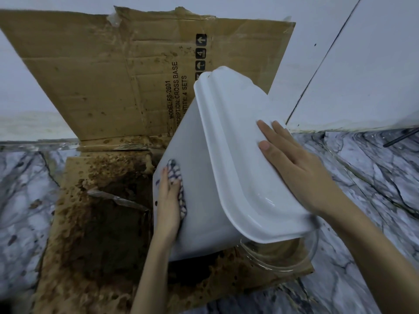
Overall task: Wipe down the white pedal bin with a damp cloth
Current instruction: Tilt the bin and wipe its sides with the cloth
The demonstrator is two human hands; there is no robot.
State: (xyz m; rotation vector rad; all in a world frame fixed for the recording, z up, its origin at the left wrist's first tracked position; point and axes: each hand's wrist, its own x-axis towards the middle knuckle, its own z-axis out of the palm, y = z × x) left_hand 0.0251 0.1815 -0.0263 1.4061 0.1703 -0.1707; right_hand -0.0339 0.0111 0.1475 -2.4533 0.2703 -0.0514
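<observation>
Fingers [165,177] of my left hand [169,200] flat, pressing checked cloth [175,169] against bin [204,200] side; right hand [294,162] spread flat on lid [231,137], holding nothing; bin tilted over stained cardboard [102,223] on marble floor [362,223]

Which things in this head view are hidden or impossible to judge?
Pedal: not visible in the head view; the bin shows only one side and its lid.
Cloth: mostly under the left hand; dampness cannot be judged.
Cardboard print: partly covered by the bin.
Glass bowl: partly hidden by the lid.
</observation>
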